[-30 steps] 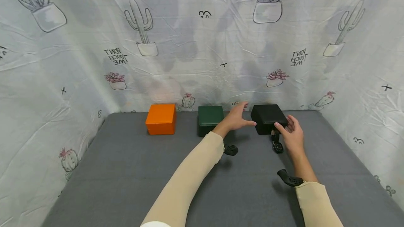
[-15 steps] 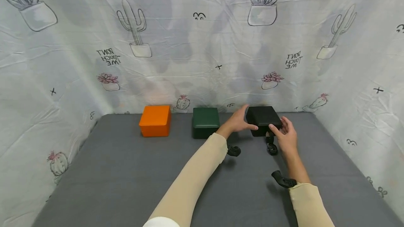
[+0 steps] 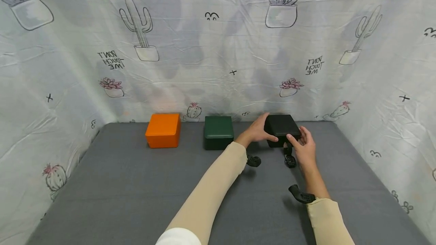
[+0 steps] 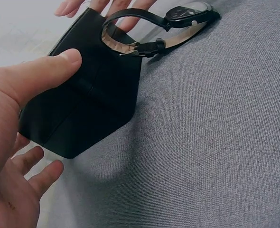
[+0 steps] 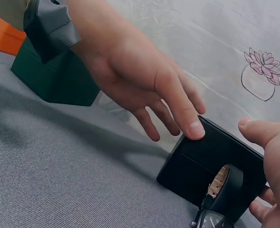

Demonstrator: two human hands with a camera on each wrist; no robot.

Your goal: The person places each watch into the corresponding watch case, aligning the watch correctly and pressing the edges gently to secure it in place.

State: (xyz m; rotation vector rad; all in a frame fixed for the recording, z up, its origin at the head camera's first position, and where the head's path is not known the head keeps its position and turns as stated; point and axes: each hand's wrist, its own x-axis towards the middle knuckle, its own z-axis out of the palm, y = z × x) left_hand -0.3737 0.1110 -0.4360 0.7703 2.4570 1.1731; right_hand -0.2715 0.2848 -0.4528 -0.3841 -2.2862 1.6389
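A black lidded box [image 3: 282, 125] sits at the back right of the grey cloth, between both hands. My left hand [image 3: 257, 129] holds its left end, thumb over the front face [image 4: 98, 99] and other fingers behind and beside it. At the right end my right hand [image 3: 304, 147] grips the box, thumb at the front upper edge and fingers along the side. A black wristwatch [image 3: 290, 160] lies right in front of the box. Its buckled strap [image 4: 152, 46] loops up against the box front, and the dial [image 5: 215, 221] shows in the right wrist view.
Left of the black box stand a dark green box [image 3: 218, 132] and an orange box [image 3: 163, 130], in one row near the back edge. Behind them hangs a white curtain [image 3: 190, 86] printed with cacti. Grey cloth [image 3: 136, 192] spreads across the front.
My left hand has moved right and closed in on the black box's left end. My right hand stays at its right end. The whole head view has shifted slightly.
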